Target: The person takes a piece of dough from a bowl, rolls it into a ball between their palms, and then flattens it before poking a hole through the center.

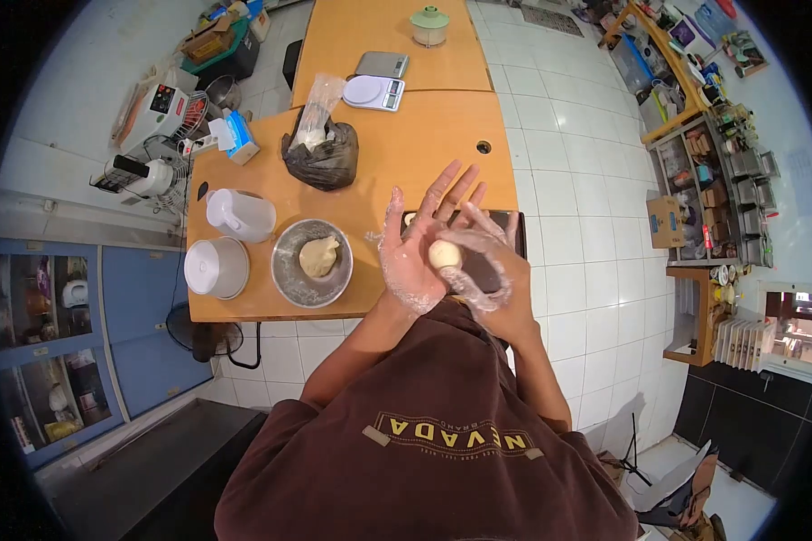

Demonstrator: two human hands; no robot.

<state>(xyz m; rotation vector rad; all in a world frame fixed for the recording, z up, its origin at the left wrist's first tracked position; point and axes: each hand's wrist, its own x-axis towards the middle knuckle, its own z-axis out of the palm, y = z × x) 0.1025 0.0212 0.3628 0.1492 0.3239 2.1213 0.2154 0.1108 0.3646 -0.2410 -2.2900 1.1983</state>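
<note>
A small, pale dough ball [444, 255] rests against the palm of my left hand [412, 259], whose fingers are stretched out and spread. My right hand [501, 275] is beside the ball, its fingers extended and partly overlapping the left fingers. White flour coats both hands. A larger lump of dough [318, 257] lies in a metal bowl [284, 281] left of my hands. Behind my hands a dark tray [521, 236] is mostly hidden, with a pale piece [410, 218] near its left edge.
Two white plastic containers, a jug [244, 216] and a tub [216, 268], stand left of the bowl. Farther back are a black plastic bag [323, 162], a white kitchen scale [373, 93], a grey scale [382, 65] and a green-lidded chopper [429, 27]. Shelves [708, 189] line the right wall.
</note>
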